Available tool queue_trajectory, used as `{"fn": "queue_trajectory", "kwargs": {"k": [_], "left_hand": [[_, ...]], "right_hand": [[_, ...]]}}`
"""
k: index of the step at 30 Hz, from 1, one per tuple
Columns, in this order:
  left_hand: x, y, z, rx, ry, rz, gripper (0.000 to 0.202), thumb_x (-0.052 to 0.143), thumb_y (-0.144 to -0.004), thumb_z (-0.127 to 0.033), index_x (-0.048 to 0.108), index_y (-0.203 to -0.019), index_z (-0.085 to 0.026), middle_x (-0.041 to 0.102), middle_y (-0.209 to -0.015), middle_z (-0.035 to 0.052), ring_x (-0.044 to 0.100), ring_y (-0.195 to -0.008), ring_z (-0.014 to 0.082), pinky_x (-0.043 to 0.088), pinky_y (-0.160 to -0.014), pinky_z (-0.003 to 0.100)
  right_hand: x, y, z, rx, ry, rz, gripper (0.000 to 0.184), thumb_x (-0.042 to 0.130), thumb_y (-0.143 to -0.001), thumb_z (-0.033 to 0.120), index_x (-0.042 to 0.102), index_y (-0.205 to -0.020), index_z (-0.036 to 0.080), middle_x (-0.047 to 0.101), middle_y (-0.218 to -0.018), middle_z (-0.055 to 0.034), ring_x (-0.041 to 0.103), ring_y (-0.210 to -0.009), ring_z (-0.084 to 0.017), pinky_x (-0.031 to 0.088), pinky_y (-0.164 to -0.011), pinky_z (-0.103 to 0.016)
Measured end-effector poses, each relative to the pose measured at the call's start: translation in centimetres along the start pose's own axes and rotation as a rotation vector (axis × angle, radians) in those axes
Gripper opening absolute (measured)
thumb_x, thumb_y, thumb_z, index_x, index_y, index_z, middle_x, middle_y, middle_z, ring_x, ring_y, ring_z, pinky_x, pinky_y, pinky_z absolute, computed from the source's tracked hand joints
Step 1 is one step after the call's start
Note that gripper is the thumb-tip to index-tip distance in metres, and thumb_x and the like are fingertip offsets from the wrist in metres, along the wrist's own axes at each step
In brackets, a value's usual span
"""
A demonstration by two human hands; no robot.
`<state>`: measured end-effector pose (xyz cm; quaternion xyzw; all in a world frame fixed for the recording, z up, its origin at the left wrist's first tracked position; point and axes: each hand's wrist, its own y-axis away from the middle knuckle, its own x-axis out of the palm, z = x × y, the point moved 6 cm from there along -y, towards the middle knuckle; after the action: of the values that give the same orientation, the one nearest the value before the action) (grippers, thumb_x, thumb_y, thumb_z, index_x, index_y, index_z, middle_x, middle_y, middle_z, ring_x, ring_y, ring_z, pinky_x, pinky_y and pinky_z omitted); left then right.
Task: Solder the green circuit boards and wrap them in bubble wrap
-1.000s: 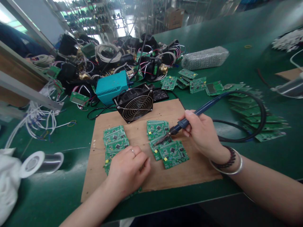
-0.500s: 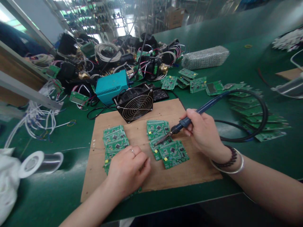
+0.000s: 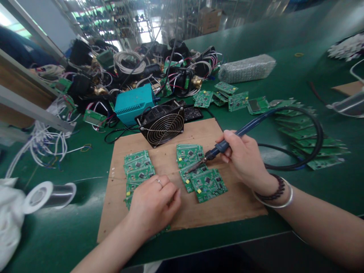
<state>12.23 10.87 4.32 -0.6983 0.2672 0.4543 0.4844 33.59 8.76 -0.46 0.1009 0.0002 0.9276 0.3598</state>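
"Circuit boards point(image 3: 209, 185) first: where are they?"

"Right of centre on the brown sheet point(image 3: 113, 218), one overlapping the next, lying flat, with the soldering iron point(image 3: 219, 149) slanting down to the middle one."

"Is its tip touching?"

"I can't tell; it's right at the surface."

"And how far along is the work?"

"Partway, I'd judge. A second group of boards point(image 3: 139, 165) overlaps in a column to the left, but which of the two is finished doesn't show. Another fanned row point(image 3: 315, 146) lies on the green table point(image 3: 287, 72), off to the right."

"How are the hands posed?"

"The right hand point(image 3: 245, 157) grips the iron's handle like a pen, thumb on top, fingers closed around it, wrist coming in from the lower right. The left hand point(image 3: 156, 201) is knuckles up, fingers loosely curled, covering the near end of the left column. Whether it pinches anything underneath, I can't tell."

"Beyond them?"

"A black fan point(image 3: 162, 129) at the sheet's far edge, facing the boards."
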Motion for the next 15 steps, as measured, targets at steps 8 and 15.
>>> {"fn": "queue_trajectory", "kwargs": {"k": [8, 15], "left_hand": [[-0.05, -0.03, 0.01, 0.005, 0.013, 0.002, 0.028, 0.044, -0.088, -0.017, 0.052, -0.061, -0.02, 0.053, -0.057, -0.0018, 0.049, -0.054, 0.0115, 0.041, -0.052, 0.024], [0.06, 0.23, 0.1, 0.004, -0.002, -0.002, 0.029, 0.044, -0.088, -0.018, 0.053, -0.061, -0.02, 0.053, -0.057, -0.0015, 0.05, -0.053, 0.0122, 0.042, -0.053, 0.024]], "right_hand": [[0.25, 0.15, 0.25, -0.013, 0.036, 0.007, 0.034, 0.068, -0.073, 0.046, 0.058, -0.059, 0.016, 0.039, -0.042, 0.0076, 0.037, -0.033, -0.004, 0.027, -0.031, -0.017], [0.25, 0.13, 0.23, -0.042, 0.068, 0.012, 0.033, 0.067, -0.073, 0.045, 0.059, -0.06, 0.016, 0.041, -0.042, 0.0073, 0.038, -0.033, -0.004, 0.028, -0.03, -0.017]]}}
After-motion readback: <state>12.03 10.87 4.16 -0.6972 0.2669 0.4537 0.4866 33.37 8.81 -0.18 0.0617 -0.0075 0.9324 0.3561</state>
